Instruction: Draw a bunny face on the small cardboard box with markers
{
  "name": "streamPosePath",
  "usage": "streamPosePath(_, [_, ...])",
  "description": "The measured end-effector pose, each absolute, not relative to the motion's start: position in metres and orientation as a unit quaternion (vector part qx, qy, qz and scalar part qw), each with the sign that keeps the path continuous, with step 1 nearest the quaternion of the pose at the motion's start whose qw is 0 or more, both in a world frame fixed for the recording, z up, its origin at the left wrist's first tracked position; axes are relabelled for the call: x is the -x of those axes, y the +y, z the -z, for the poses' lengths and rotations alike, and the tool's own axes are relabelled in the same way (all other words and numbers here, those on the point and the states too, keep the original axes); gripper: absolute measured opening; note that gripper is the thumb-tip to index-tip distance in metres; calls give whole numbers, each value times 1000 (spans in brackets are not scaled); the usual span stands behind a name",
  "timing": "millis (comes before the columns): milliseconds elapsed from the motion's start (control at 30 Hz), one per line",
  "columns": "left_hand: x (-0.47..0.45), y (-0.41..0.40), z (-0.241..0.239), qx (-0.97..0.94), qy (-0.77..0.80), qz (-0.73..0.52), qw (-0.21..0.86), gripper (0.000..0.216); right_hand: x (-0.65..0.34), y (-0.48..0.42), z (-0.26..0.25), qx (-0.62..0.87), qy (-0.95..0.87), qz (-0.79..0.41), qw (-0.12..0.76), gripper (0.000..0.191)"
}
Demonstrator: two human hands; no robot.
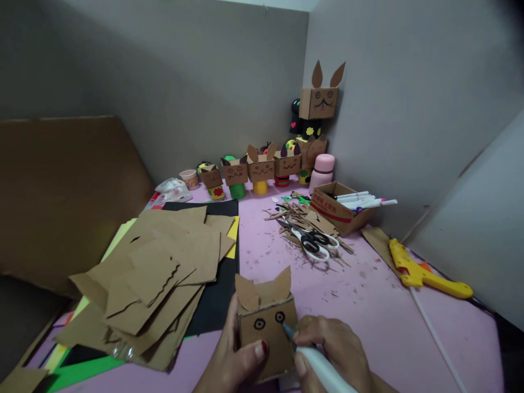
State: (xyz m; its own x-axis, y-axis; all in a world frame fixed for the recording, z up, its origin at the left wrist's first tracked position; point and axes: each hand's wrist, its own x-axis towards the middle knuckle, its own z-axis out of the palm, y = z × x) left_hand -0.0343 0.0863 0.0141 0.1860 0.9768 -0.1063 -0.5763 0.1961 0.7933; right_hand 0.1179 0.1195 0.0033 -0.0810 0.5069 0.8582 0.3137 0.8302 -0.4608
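Note:
Near the bottom centre, my left hand [241, 355] grips a small cardboard box head [266, 346] from its left side, the thumb lying across the front. Two pointed cardboard ears stand on its top, and two ringed black eyes are drawn on its face. My right hand [331, 344] is closed around a white marker [321, 368] with a dark grey tip end. That tip is at the box face, just below the right eye. The lower part of the box and whatever is under it are mostly hidden.
Cardboard sheets [164, 273] pile up at left on black and coloured paper. Scissors [313, 240] lie on cardboard scraps, beside a box of markers [339, 210]. A yellow glue gun [429, 277] rests at right. Several animal figures [261, 172] and a pink bottle [322, 172] stand behind.

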Motion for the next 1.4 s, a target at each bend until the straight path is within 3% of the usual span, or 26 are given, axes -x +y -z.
streamPosePath(233, [34,86,-14,-319,330,-553,695,93,-125,119,-12,258,-771,-100,574,14])
streamPosePath(667, [33,87,-12,-332,326,-563,683,93,-119,121,-14,251,-742,-90,615,13])
streamPosePath(933, [32,86,-14,-329,325,-559,688,93,-127,120,-11,255,-773,-103,571,14])
streamPosePath(1400, [31,85,-14,-320,333,-564,685,92,-121,122,-16,243,-757,-94,600,16])
